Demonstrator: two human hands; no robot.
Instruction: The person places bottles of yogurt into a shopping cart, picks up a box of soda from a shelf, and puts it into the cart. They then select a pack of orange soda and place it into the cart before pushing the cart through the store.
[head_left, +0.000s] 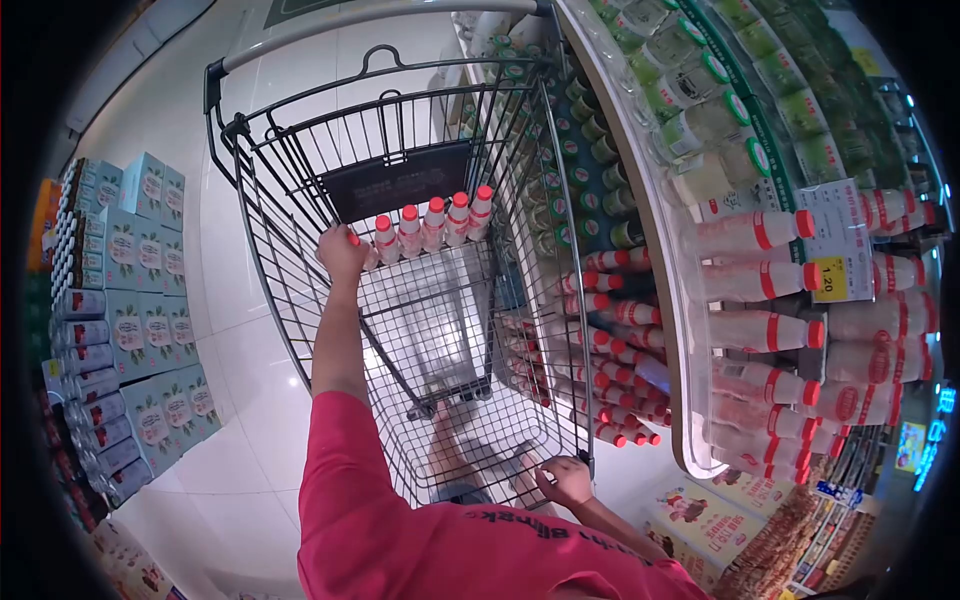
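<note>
A wire shopping cart (300, 150) stands in front of me on a white tiled floor. Several white bottles with red caps (435, 222) stand in a row inside the cart, on the raised wire shelf. My left hand (342, 250) reaches into the cart at the left end of that row and is closed around one more red-capped bottle (354, 240). My right hand (565, 480) grips the cart's near right rim. A pink sleeve covers my left upper arm.
To the right, a curved shelf unit (660, 250) carries red-capped white bottles (760, 330), with green-capped ones (700, 120) above. A yellow price tag (830, 278) hangs there. Stacked pale blue cartons (150, 260) line the left. Packaged goods (700, 515) lie low right.
</note>
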